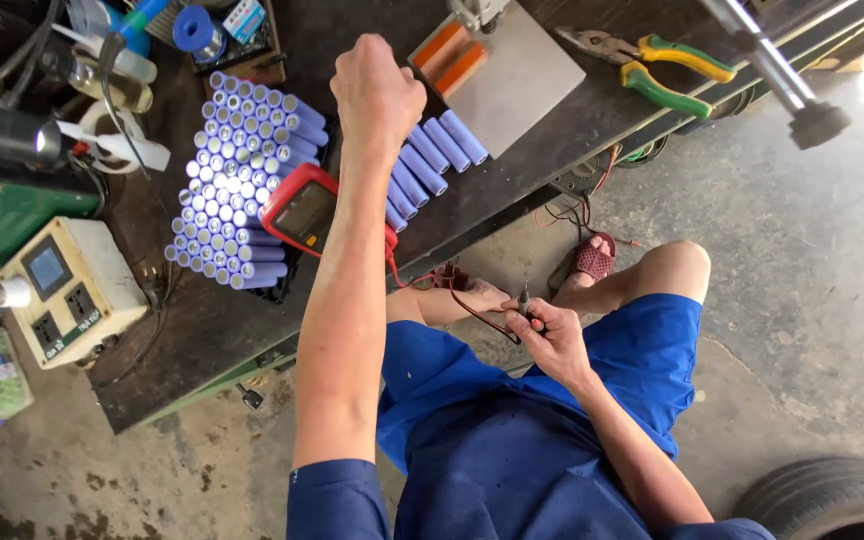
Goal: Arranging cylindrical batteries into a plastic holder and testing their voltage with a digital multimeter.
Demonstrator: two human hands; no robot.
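Head view: your left hand (377, 95) is raised over the bench, fingers curled into a fist; whether anything sits inside it cannot be told. Just below it lies a short row of blue cylindrical cells (430, 165), and to its left a large block of blue cells (242, 180). A red multimeter (304, 210) rests between them, under your forearm. Your right hand (549, 335) is down over your lap, pinching a test probe (525, 300) with red and black leads trailing. Green-handled pliers (667, 70) lie on the bench, well apart.
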